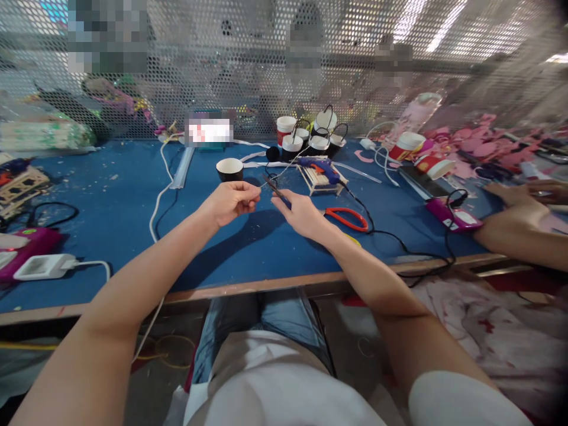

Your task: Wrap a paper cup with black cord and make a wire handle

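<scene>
My left hand (pixel 233 203) is closed in a pinch on a thin pale strand (pixel 265 184), which runs up and right towards the cups. Close by on the right, my right hand (pixel 303 214) is wrapped round a slim dark pointed tool (pixel 278 190); whether it is scissors or tweezers I cannot tell. The tool's tip is at the strand, just right of my left fingertips. A black cup with a white inside (pixel 229 170) stands upright behind my left hand. Red-handled pliers (pixel 348 219) lie beside my right wrist, partly hidden by it.
A blue glue gun (pixel 323 170) rests on a small wooden rack (pixel 314 184), its black cord trailing right. Several cups with black loop handles (pixel 318 144) stand behind. Purple power strips (pixel 457 216) sit at both sides. Another person's arm (pixel 517 231) reaches in from the right.
</scene>
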Demonstrator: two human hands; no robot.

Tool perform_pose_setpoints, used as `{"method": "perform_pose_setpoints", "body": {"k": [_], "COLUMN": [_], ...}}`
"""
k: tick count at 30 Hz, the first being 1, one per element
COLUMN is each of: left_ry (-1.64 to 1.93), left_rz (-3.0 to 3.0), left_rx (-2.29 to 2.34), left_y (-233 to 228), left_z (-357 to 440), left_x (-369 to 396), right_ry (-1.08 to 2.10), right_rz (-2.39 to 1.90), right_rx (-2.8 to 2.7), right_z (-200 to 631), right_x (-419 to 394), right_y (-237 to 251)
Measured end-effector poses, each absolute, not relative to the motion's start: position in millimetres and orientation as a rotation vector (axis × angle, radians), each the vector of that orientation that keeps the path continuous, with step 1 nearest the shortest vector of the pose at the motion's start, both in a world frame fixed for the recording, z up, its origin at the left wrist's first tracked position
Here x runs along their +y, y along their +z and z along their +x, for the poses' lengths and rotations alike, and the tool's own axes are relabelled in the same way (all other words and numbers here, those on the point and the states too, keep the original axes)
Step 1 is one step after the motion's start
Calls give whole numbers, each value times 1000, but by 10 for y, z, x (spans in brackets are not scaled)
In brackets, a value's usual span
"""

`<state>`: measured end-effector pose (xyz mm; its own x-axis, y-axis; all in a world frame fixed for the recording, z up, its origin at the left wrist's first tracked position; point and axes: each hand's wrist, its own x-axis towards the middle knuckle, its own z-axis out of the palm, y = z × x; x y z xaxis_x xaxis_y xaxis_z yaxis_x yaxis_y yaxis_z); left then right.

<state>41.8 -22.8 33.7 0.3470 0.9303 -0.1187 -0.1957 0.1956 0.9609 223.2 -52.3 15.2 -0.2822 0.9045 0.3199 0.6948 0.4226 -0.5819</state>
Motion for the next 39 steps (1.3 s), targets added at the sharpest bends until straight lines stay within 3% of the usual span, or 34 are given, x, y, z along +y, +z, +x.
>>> {"method": "perform_pose_setpoints", "body": {"k": [10,19,24,33,36,39], "left_ry": [1045,800,521,469,572,910], "left_rz": [1766,1646,1879,1596,1497,1268], "left_rx": [1013,860,883,693,682,744], "left_y": [315,357,506,540,435,392], "left_z": [362,265,82,154,240,209], "left_x": [-226,-181,-98,-37,-53,-23], "right_ry": [476,514,533,445,354,212], "right_rz": [-1375,-1318,-1266,-1203,-1233,-1225], "right_rx": [-2071,-2137,-2252,-2550,-2624,-2658], "right_z": [2252,2205,2203,2198,2185,2177], "right_x": [-502,-583,-633,-690,-701,-688], "right_y": [138,192,239,141,106,56]}}
